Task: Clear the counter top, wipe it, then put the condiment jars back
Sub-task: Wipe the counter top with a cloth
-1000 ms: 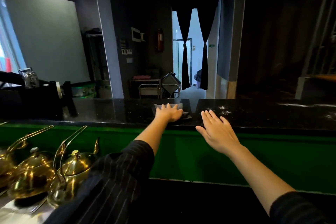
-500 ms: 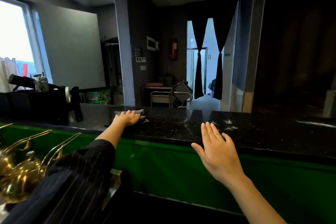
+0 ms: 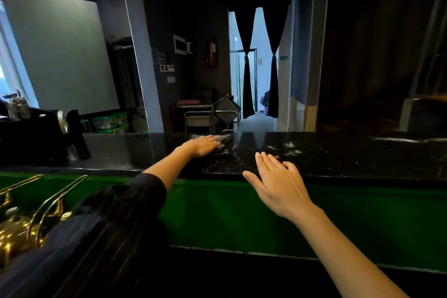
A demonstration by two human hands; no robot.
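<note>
A black speckled counter top (image 3: 338,157) runs across the middle of the view, above a green front panel. My left hand (image 3: 202,145) lies flat with straight fingers on a grey cloth (image 3: 223,144) near the counter's far edge. My right hand (image 3: 278,181) hovers at the counter's near edge, fingers straight and spread, holding nothing. White crumbs or smears (image 3: 287,146) lie on the counter just right of the cloth. No condiment jars are in view.
A black machine (image 3: 31,135) with a small black upright piece beside it stands on the counter's left end. Brass teapots (image 3: 21,230) with tall handles sit low at the left, below the counter. Behind the counter are a metal trolley (image 3: 208,116) and a curtained doorway.
My left hand slid the cloth to the left along the counter and has now brought it back toward the right. My right hand stays open near the counter's front edge.
</note>
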